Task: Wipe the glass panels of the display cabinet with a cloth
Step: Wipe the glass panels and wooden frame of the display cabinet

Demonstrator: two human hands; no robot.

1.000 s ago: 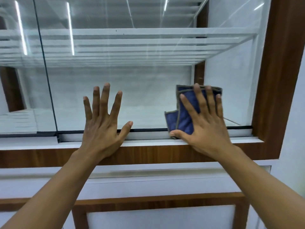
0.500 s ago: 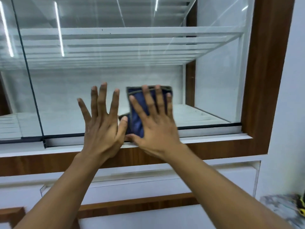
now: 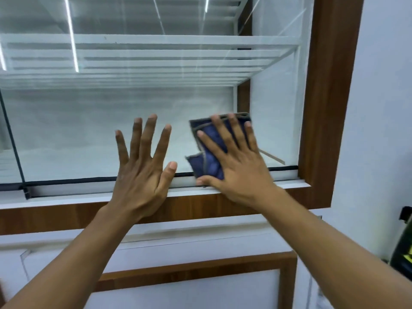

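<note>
- Glass panel (image 3: 156, 108): large clear front pane of the display cabinet, streaked with reflected ceiling lights; a black seal runs along its bottom edge.
- Cloth (image 3: 210, 159): dark blue, grey-edged, folded; pressed flat against the lower right part of the glass panel, its lower corner reaching down to the black seal.
- Right hand (image 3: 234, 161): flat, fingers spread, palm laid over the cloth; it presses the cloth to the glass instead of clenching it, with the thumb at the bottom edge of the pane.
- Left hand (image 3: 142, 172): flat and empty, fingers spread wide, resting against the glass just beside the cloth without touching it; heel of the palm over the sill.
- Wooden frame (image 3: 327, 97): brown surround to the right of and below the pane.
- White slatted shelf (image 3: 156, 61): inside the cabinet, behind the glass, above both hands.
- Black object (image 3: 404, 248): at the right picture edge, partly cut off; kind unclear.
</note>
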